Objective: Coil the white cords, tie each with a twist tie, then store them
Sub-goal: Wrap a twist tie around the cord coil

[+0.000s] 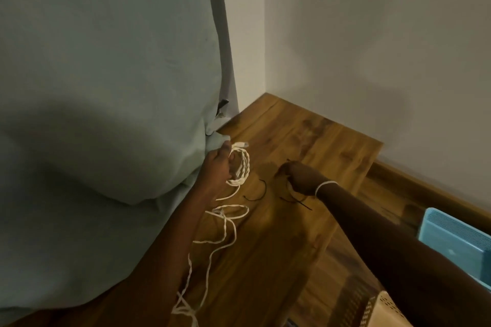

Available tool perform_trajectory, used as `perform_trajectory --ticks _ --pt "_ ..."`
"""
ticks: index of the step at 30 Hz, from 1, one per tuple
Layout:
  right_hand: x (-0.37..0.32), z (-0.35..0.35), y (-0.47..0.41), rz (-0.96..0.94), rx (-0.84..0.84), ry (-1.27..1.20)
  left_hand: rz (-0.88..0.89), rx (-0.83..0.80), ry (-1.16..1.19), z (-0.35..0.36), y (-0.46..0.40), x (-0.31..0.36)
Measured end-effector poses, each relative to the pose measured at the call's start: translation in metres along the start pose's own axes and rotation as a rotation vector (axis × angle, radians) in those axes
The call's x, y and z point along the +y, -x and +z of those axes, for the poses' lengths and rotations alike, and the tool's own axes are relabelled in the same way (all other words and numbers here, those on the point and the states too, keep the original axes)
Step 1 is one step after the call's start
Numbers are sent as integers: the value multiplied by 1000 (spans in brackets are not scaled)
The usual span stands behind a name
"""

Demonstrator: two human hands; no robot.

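My left hand (pixel 217 164) grips a coil of white twisted cord (pixel 240 164), its plug end sticking out at the top. More loose white cord (pixel 225 223) trails from the coil down across the wooden table (pixel 332 138) toward me. My right hand (pixel 299 175) is curled over the table to the right of the coil and pinches a thin black twist tie (pixel 284 167). Other black twist ties (pixel 259 191) lie on the wood between and below the hands.
A pale green bed sheet (pixel 106 87) fills the left side, against the table's left edge. White walls meet in a corner behind. A blue perforated basket (pixel 457 239) and a beige one (pixel 385 308) sit low at the right on the floor.
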State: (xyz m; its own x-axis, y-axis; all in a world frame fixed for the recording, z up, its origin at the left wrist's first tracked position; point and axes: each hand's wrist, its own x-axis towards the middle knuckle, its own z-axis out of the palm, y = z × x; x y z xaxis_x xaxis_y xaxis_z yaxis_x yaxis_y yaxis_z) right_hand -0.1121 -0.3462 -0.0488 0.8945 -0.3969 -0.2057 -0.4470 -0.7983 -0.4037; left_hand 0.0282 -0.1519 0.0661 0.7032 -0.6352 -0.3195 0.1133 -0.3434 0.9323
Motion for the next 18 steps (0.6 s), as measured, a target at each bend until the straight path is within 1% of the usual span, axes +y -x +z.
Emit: perform_trajectory --ticks 2,4,6,10,12,14,16,18 --pt "13 11 -13 13 -124 59 -38 1 14 -1 -5 -5" --pt "26 19 -19 19 -208 111 -53 2 14 -5 -5 -11" --pt "37 24 -26 23 -232 126 -89 -10 53 -6 -6 -15" --pt "48 20 -30 -21 -170 197 -134 -42 168 -12 -11 -24" --pt "55 13 -28 -35 -97 203 -145 -40 185 -13 -13 -25" --pt "54 3 -25 -75 39 113 -127 -31 176 -13 -13 -20" --pt "46 -13 -18 -97 239 -129 -102 -29 189 -10 -9 -15" --pt "28 -36 -8 -120 430 -381 -84 11 197 -7 -8 -9"
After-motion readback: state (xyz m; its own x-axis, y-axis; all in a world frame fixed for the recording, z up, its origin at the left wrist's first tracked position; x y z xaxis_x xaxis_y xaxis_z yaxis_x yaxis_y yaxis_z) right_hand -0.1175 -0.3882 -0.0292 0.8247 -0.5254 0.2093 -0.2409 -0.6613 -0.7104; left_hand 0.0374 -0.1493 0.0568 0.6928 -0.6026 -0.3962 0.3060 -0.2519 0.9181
